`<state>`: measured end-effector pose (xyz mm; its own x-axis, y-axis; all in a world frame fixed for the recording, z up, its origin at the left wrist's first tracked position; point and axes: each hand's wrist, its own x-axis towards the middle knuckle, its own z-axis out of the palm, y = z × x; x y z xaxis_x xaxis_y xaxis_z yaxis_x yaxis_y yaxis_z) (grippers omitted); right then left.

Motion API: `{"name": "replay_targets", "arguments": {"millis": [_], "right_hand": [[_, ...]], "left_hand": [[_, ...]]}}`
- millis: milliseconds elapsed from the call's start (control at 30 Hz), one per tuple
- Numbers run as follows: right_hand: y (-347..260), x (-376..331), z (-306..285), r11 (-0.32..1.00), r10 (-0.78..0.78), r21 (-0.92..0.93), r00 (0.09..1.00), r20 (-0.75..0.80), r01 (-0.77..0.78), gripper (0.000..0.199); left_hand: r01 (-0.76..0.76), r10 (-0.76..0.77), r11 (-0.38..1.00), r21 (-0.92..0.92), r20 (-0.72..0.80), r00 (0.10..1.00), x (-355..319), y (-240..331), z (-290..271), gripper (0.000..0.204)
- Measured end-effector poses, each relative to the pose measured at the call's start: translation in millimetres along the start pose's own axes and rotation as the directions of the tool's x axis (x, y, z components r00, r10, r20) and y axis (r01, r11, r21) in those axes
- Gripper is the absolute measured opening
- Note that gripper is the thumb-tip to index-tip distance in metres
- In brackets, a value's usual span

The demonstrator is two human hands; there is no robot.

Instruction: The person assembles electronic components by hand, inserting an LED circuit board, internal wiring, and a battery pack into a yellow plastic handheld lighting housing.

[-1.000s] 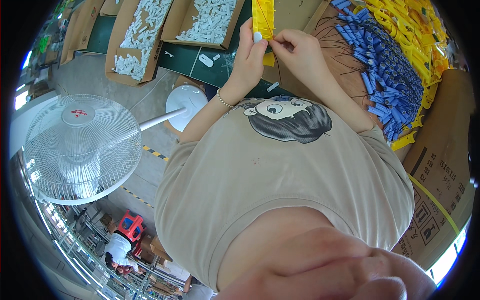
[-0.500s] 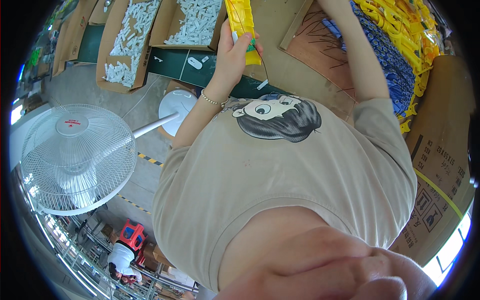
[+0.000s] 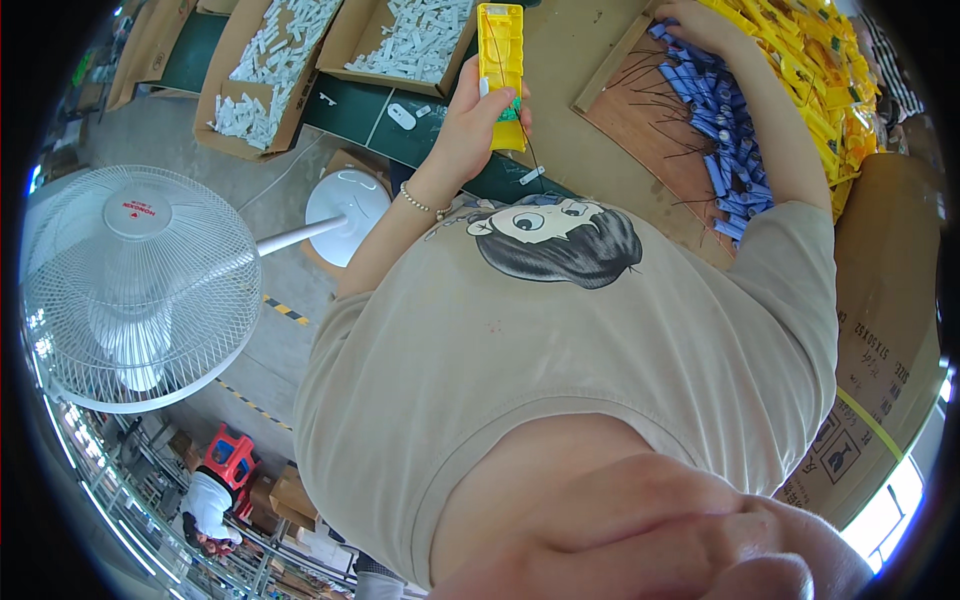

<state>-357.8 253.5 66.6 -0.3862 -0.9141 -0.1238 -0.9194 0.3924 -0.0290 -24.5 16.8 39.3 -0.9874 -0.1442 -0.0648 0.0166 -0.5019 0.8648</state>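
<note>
My left hand (image 3: 482, 115) is closed around a long yellow plastic housing (image 3: 501, 50), held upright over the table. A small green circuit board (image 3: 511, 109) shows by my thumb. From the housing a dark wire runs down to a small white piece (image 3: 531, 176) near my shirt. At the far end of a heap of blue cylinders with dark wire leads (image 3: 718, 120), my right hand (image 3: 697, 25) reaches down with curled fingers. Its fingertips are partly hidden, and whatever they grip does not show.
Two cardboard boxes of small white parts (image 3: 410, 40) stand at the far left. A white oval part (image 3: 401, 117) lies on the green tabletop (image 3: 385, 142). Yellow housings (image 3: 800, 70) pile up at the right, near a large carton (image 3: 885, 260). A white fan (image 3: 140, 290) stands at left.
My right hand, cut off by the top edge before, now shows at the blue cylinders. A patterned blue cover over the heap no longer shows. My left hand still holds the yellow housing.
</note>
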Motion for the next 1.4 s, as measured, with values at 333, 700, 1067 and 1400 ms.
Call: {"name": "replay_targets", "arguments": {"millis": [333,700,1067,1400], "right_hand": [[-33,-19,18,0.931,0.358,-0.028,0.924,-0.132,-0.365,0.034],[-49,1,18,0.671,0.606,0.466,0.789,0.104,-0.577,0.033],[-238,1,-34,-0.084,0.488,0.996,0.870,0.068,-0.030,0.019],[-258,4,-42,0.094,0.558,0.985,0.827,0.068,-0.144,0.019]], "left_hand": [[-0.048,0.049,0.998,0.031,-0.038,0.998,-1,-6,-13,0.039],[-0.102,0.102,0.990,0.099,0.001,0.995,6,-11,-7,0.035],[-0.170,0.166,0.910,0.378,0.042,0.985,15,-16,5,0.047],[-0.167,0.182,0.803,0.572,0.031,0.983,10,-18,2,0.050]]}}
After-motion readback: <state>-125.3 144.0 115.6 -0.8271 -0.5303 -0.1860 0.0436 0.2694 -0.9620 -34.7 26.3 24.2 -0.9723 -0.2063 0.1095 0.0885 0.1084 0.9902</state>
